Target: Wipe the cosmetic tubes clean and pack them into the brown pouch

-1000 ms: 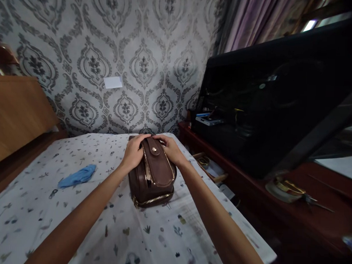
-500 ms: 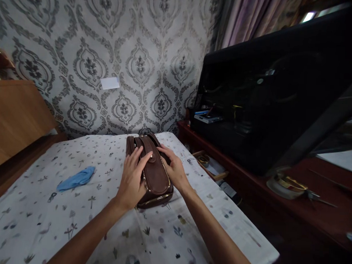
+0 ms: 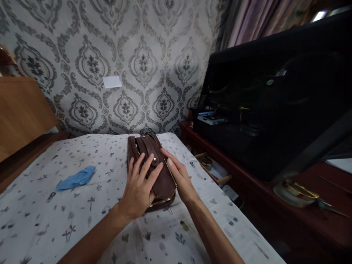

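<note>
The left hand [image 3: 137, 190] lies spread, fingers fanned across the top of the brown leather zip bag [image 3: 164, 179], pressing rather than clasping. The right hand [image 3: 181, 178], fingers extended, rests along its right edge, not closed around it. Beneath both hands, the bag's long axis runs away from the wrists, leaning left; its rounded flap end points back toward the person.
</note>
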